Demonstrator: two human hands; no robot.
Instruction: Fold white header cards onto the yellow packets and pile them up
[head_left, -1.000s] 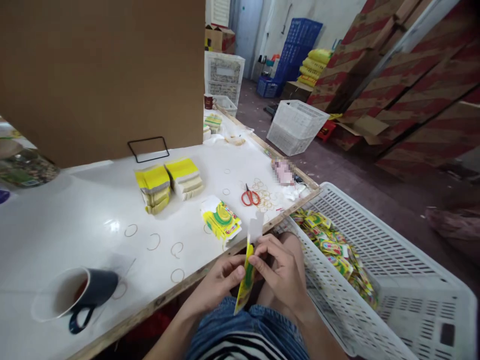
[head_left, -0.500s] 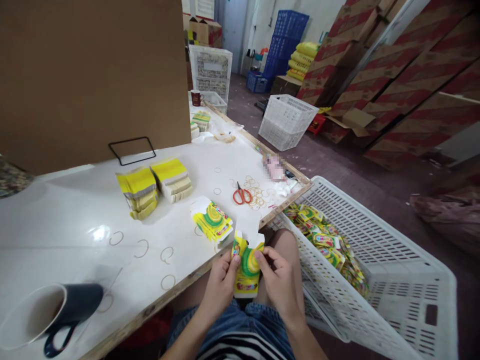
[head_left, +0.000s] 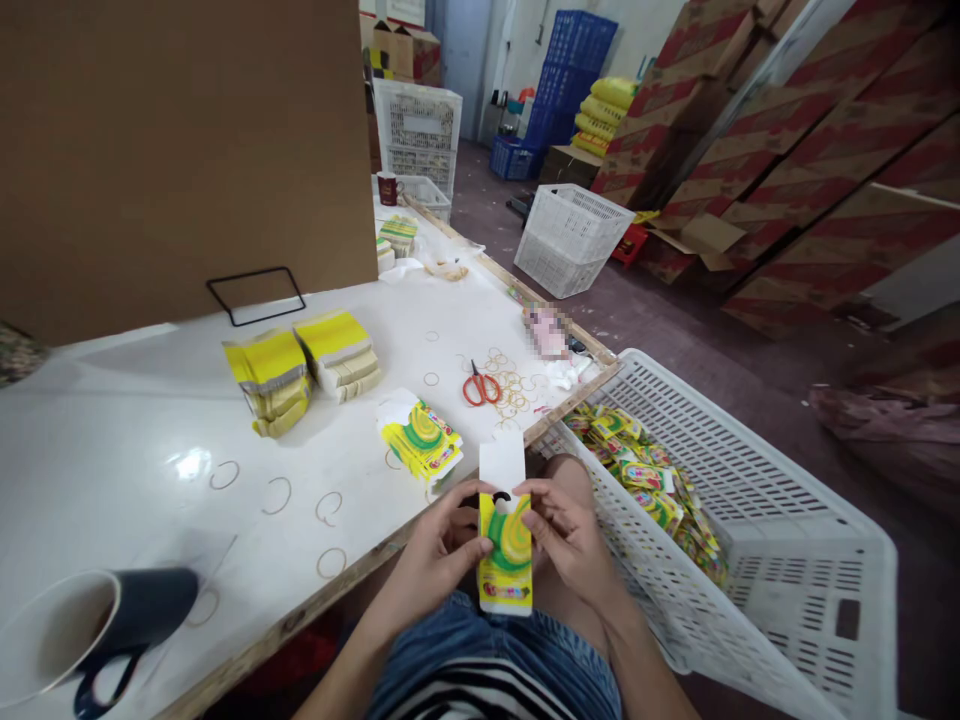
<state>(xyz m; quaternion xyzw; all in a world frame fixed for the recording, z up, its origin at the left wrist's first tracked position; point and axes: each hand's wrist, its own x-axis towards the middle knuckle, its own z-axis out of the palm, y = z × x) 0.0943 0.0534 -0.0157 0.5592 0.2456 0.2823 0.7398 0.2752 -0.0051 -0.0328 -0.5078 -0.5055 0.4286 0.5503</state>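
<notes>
Over my lap I hold a small yellow and green printed carton [head_left: 507, 545] upright, its white top flap raised. My left hand [head_left: 435, 553] pinches its left edge and my right hand [head_left: 568, 533] pinches its right edge. Just beyond it, near the table edge, lies a small stack of flat printed cartons [head_left: 418, 440]. Two banded bundles of yellow flat cartons [head_left: 304, 368] sit further back on the white table [head_left: 135, 450].
A white slotted crate [head_left: 750, 560] at my right holds several small printed packets [head_left: 645, 480]. Red scissors [head_left: 478, 385] and loose rubber bands [head_left: 517, 380] lie on the table. A dark mug [head_left: 97, 625] sits at the near left. A cardboard sheet [head_left: 180, 140] stands behind.
The carton has turned from edge-on to face me and opened into a box shape, with its white flap now standing up. Both hands have shifted to grip its sides.
</notes>
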